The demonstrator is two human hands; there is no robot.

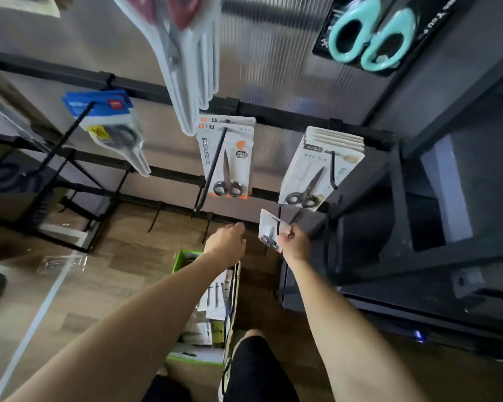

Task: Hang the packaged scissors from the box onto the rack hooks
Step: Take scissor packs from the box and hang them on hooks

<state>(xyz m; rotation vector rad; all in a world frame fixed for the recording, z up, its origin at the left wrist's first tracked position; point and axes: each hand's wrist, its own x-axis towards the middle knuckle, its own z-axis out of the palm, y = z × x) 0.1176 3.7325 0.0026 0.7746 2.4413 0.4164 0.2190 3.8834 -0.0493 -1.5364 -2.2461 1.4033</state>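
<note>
My right hand pinches a small white scissors package by its right edge, low on the rack, with a black hook crossing its top. My left hand hovers just left of it, fingers loosely curled, holding nothing. Below my arms stands the green-edged cardboard box with several more packaged scissors inside. On hooks above hang an orange-trimmed scissors pack, a white stack of packs and a blue-topped pack.
Red-handled scissors packs and a teal-handled pair hang close to the camera at the top. Bare black hooks stick out of the lower rails. A dark shelf unit stands at the right. Wooden floor lies below.
</note>
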